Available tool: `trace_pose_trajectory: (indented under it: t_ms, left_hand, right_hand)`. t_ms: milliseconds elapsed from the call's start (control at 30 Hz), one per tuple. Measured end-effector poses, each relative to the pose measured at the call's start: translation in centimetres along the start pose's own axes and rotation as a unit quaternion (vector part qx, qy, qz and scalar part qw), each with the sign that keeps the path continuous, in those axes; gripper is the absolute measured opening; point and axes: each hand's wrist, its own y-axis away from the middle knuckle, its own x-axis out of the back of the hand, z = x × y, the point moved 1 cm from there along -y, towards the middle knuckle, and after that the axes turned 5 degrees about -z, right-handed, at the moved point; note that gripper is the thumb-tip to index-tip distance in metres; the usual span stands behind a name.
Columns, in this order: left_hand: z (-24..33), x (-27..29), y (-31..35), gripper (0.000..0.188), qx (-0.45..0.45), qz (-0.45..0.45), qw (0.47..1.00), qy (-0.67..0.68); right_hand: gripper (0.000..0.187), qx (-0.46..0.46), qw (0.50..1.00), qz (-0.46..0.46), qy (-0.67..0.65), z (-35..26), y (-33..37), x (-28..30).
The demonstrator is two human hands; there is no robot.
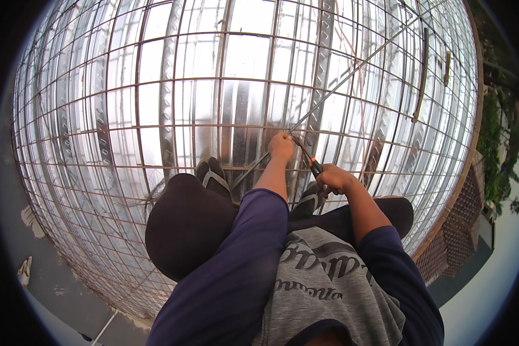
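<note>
My right hand (pixel 335 178) is wrapped around the handles of the pliers (pixel 315 166), and their tips point at my left hand (pixel 281 146). That one is curled around a long thin rod (pixel 334 91), which lies slantwise over the wire grid (pixel 245 126). I can't tell if the plier tips are biting anything. I think it's best to hold the rod still and keep my left fingers away from the tips. Shiny metal (pixel 245 52) lies under the grid, and trees (pixel 493 144) stand far off.
</note>
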Motion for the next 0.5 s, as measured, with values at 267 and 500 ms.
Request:
trace_pose_trajectory:
  t_ms: [267, 500]
  left_hand:
    - [1.4, -0.1, 1.0, 0.019, 0.013, -0.022, 1.000, -0.010]
    - [2.2, 1.0, 1.8, 0.020, 0.009, -0.029, 0.999, -0.035]
  right_hand:
    - [0.020, -0.003, 0.997, 0.014, 0.071, 1.2, -2.6, 1.0]
    - [0.033, -0.005, 0.983, 0.034, 0.178, -1.5, -1.8, 1.0]
